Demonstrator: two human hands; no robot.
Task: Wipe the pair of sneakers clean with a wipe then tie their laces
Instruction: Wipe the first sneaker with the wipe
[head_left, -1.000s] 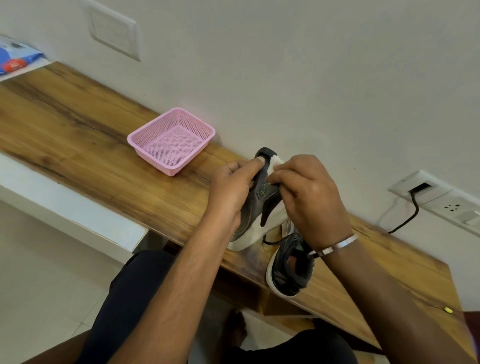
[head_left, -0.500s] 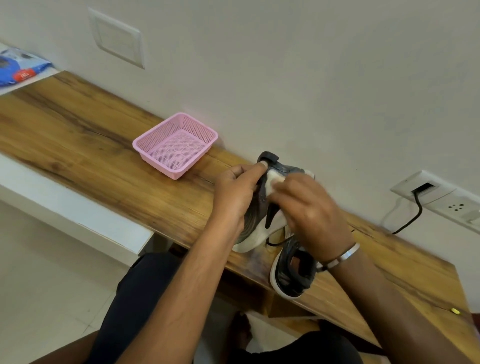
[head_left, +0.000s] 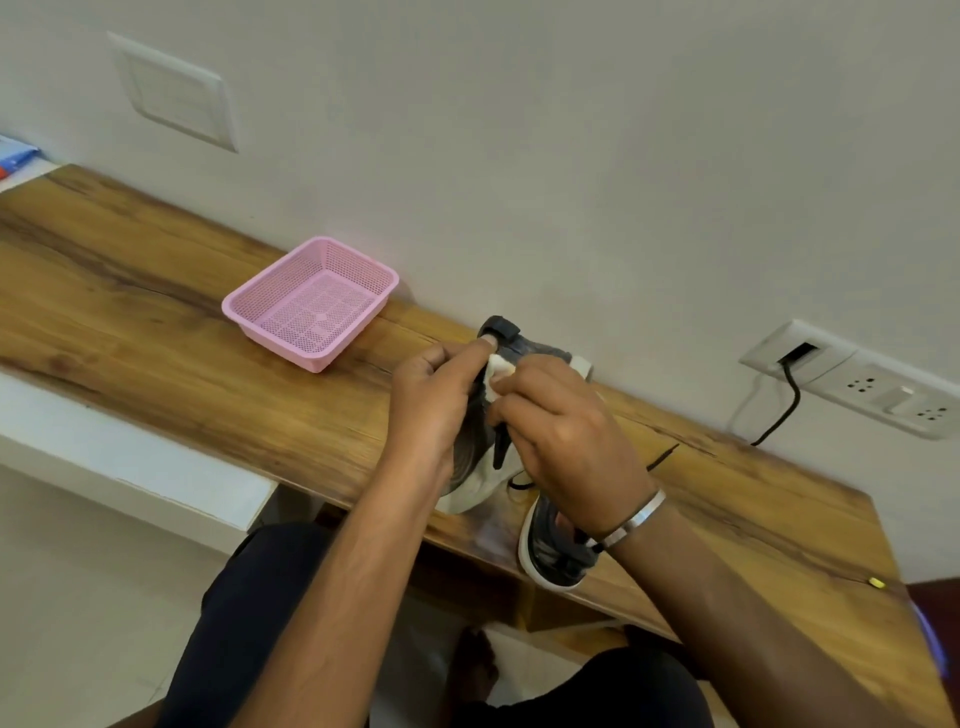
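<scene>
A grey sneaker with a white sole (head_left: 475, 470) stands tilted on the wooden desk (head_left: 156, 332), its heel tab up. My left hand (head_left: 434, 402) grips its left side, thumb near the heel tab. My right hand (head_left: 563, 441) presses a small white wipe (head_left: 500, 370) against the sneaker's upper. The second grey sneaker (head_left: 553, 551) lies at the desk's front edge, partly hidden under my right wrist. A loose black lace (head_left: 662, 457) trails to the right.
A pink mesh basket (head_left: 311, 301) sits on the desk to the left of the sneakers. A wall socket with a black cable (head_left: 784, 395) is at the right. A blue packet (head_left: 13, 158) lies at the far left. My legs are below the desk edge.
My right hand has slid the wipe lower along the sneaker's upper. The left hand keeps its hold. The camera view has shifted slightly.
</scene>
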